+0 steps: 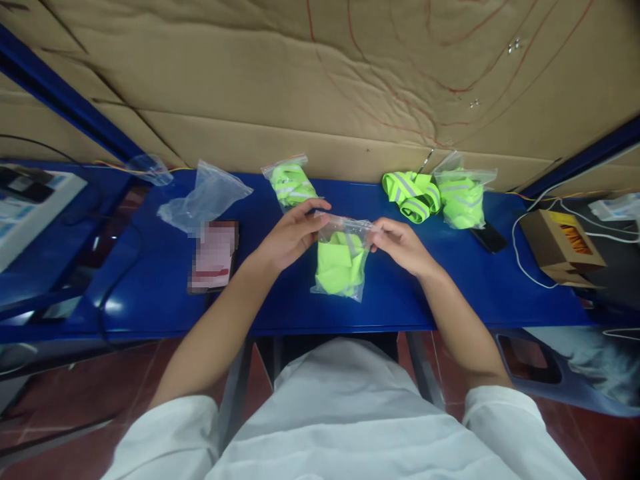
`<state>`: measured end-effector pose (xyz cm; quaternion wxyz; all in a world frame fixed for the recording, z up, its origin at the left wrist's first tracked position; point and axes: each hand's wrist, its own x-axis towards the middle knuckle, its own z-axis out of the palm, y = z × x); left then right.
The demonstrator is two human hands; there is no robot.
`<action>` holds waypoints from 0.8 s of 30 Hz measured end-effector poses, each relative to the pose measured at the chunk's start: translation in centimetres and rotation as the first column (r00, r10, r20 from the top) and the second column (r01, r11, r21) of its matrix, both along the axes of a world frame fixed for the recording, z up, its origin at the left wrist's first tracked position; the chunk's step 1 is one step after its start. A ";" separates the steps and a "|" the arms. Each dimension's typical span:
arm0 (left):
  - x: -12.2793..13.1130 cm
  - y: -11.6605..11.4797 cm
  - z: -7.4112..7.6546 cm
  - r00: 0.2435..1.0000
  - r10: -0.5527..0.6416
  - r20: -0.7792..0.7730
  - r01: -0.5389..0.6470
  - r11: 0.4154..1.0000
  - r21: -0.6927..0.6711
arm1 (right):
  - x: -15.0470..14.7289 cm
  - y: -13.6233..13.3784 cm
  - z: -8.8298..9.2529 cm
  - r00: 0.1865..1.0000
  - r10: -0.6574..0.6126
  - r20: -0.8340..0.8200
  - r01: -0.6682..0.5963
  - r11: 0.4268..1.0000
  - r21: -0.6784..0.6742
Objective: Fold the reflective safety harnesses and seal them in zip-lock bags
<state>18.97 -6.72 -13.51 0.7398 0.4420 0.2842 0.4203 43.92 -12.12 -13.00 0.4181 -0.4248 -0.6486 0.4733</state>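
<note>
A clear plastic bag (pixel 341 263) with a folded neon-yellow reflective band inside hangs over the blue table (pixel 150 293). My left hand (pixel 290 233) pinches the left end of the bag's top edge. My right hand (pixel 400 243) pinches the right end of that edge. Both hands are closed on the bag's mouth. A second bagged band (pixel 291 183) lies behind my left hand. A loose rolled band (pixel 413 193) and another bagged one (pixel 463 197) lie behind my right hand.
An empty clear bag (pixel 205 197) and a phone (pixel 214 257) lie at the left. A dark phone (pixel 490 237) and a small brown cardboard box (pixel 560 247) with white cables sit at the right. Cardboard sheets (pixel 320 80) back the table.
</note>
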 end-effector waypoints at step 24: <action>1.3 -0.6 -1.6 0.968 0.230 -0.104 -0.229 0.973 0.020 | 1.1 1.2 -0.7 0.950 -0.313 0.000 0.313 0.949 -0.043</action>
